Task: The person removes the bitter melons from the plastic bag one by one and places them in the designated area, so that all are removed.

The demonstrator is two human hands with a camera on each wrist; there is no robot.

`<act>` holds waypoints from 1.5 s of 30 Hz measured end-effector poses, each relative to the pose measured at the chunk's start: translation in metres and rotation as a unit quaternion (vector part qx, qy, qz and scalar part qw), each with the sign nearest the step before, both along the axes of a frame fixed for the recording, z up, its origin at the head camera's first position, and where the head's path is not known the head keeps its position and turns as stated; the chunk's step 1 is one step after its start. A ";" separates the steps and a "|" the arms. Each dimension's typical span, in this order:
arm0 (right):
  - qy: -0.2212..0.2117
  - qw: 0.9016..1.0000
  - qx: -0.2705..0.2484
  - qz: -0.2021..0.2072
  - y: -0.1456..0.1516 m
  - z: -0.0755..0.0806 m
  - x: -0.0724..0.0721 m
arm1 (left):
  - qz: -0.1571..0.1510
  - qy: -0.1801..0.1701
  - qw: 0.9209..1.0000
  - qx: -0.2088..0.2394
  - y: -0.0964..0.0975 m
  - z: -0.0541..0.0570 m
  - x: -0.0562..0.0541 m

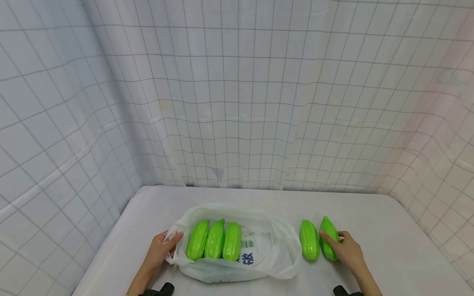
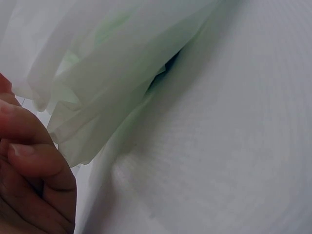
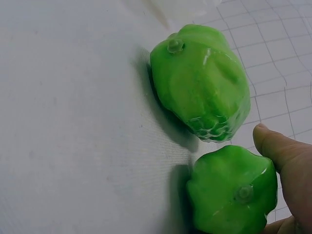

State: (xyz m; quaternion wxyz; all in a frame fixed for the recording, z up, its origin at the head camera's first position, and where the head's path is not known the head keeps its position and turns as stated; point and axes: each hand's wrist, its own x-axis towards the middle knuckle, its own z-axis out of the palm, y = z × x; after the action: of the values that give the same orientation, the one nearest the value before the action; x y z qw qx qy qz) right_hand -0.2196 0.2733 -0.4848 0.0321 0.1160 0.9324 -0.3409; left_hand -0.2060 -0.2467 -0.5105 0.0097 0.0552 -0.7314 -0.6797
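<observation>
My left hand (image 1: 158, 251) pinches the left rim of a thin white plastic bag (image 1: 283, 267), which lies with its mouth spread wide. Inside the bag three glossy green gourds (image 1: 214, 240), shaped like bitter melons, lie side by side in its left half. To the right of the bag is another green gourd (image 1: 309, 240). My right hand (image 1: 348, 251) grips the rightmost gourd (image 1: 328, 238), thumb on its left side and fingers on its right. In the right wrist view this gourd (image 3: 231, 192) shows its end, close by the other one. Curled fingers (image 2: 36, 161) meet the bag's edge in the left wrist view.
A white cloth covers the table (image 1: 392, 238). White grid-patterned curtains (image 1: 240, 102) hang behind it and on both sides. Blue print and a barcode (image 1: 247, 243) show within the bag. Dark camera mounts (image 1: 161, 290) sit at the wrists.
</observation>
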 end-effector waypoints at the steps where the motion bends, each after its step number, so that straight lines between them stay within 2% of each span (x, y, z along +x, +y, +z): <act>1: 0.000 1.000 0.003 0.002 0.000 0.000 0.000 | -0.001 0.000 1.000 0.000 0.000 0.000 0.000; 25: -0.018 0.999 0.025 0.012 -0.007 0.001 0.001 | -0.005 0.004 1.000 0.006 -0.001 -0.001 0.000; 45: -0.003 1.000 0.002 0.013 -0.003 -0.002 0.002 | -0.003 0.005 1.000 0.003 0.000 0.001 0.001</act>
State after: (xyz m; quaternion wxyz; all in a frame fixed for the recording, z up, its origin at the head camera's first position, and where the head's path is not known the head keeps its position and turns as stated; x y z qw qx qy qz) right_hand -0.2179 0.2702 -0.4866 0.0388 0.1052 0.9343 -0.3383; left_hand -0.2052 -0.2464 -0.5093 0.0112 0.0491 -0.7293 -0.6823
